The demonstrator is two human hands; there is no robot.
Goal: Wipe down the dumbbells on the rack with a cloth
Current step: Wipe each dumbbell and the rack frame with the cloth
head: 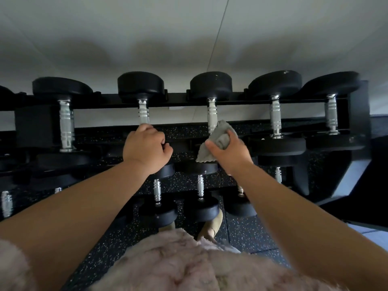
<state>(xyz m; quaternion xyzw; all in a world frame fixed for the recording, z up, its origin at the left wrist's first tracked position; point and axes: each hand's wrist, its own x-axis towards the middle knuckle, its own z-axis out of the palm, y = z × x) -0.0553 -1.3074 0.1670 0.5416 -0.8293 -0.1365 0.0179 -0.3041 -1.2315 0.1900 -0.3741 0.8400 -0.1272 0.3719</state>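
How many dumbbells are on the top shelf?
5. First dumbbell far left; second dumbbell, gripped by the left hand; third dumbbell, beside the cloth in the right hand; fourth dumbbell and fifth dumbbell at right. Another may hide at the left edge.

Gym, weights area. Black tiered dumbbell rack (357,114) against a plain light wall (189,38), loaded with black round-head dumbbells (211,106) with knurled chrome handles, more on the lower tier (200,185). Floor (117,238) is black rubber tile with white speckle, standard gym matting.
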